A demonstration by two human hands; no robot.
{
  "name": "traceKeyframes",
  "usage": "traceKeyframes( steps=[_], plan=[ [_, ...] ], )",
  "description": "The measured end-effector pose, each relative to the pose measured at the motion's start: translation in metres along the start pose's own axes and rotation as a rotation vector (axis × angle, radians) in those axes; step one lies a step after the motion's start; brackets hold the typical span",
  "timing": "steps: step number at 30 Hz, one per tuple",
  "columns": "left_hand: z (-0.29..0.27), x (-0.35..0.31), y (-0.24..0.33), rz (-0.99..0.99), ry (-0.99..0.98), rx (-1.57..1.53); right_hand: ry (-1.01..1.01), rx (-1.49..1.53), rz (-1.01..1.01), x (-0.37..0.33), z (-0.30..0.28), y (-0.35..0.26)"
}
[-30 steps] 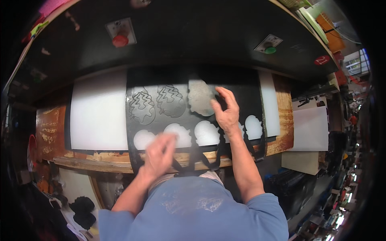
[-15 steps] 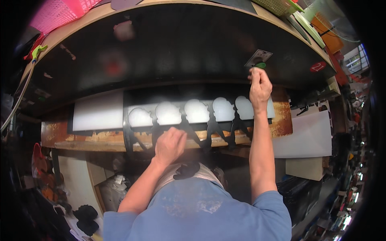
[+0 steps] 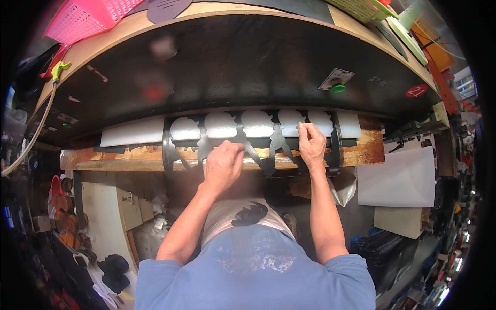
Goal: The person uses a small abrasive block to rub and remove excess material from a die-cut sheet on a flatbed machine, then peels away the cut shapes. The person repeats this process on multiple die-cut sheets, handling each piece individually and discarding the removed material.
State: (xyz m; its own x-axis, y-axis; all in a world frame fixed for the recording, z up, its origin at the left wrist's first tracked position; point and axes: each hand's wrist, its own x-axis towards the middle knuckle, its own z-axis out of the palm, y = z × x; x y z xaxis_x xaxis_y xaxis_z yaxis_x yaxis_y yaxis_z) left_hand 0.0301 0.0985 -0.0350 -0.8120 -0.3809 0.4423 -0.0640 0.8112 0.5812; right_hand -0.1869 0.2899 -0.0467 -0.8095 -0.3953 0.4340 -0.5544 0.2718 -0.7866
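The black sheet (image 3: 277,142), pierced by a row of rounded openings, lies across the white board (image 3: 129,133), its narrow, branching strips reaching over the near edge of the counter (image 3: 361,150). These strips appear the weak point: an uneven pull between the hands could stretch or tear them, and the forked ends could catch on the wooden edge. The left hand (image 3: 222,165) is half curled over the near strips; whether it grips one cannot be told. The right hand (image 3: 312,147) has thumb and forefinger drawn nearly together beside a strip toward the right end; a hold there is likewise uncertain. A drag off-square might shift the board beneath. Beyond, the black panel (image 3: 232,62) overhangs the far part of the sheet; should it be movable, fingers this near its lower edge could be pinched, for instance after an accidental knock on the green button (image 3: 338,89). A black scrap (image 3: 249,214) at the person's waist could slip down with a lean.
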Motion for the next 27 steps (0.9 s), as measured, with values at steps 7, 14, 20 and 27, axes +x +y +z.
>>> traceKeyframes(
  steps=[7, 14, 20, 27],
  plan=[
    [0.004, -0.008, 0.005, 0.034, 0.033, -0.022, -0.008, 0.004, -0.003, -0.005, -0.005, -0.001],
    [-0.004, -0.007, 0.016, 0.01, -0.023, -0.066, 0.005, 0.016, 0.028, 0.002, 0.008, -0.02],
    [-0.039, 0.039, 0.007, -0.28, -0.553, -0.182, -0.228, -0.183, -0.195, 0.066, 0.079, -0.04],
    [-0.001, 0.123, -0.059, -0.055, -0.052, 0.157, -0.431, -0.303, -0.184, 0.103, 0.117, -0.04]
  ],
)
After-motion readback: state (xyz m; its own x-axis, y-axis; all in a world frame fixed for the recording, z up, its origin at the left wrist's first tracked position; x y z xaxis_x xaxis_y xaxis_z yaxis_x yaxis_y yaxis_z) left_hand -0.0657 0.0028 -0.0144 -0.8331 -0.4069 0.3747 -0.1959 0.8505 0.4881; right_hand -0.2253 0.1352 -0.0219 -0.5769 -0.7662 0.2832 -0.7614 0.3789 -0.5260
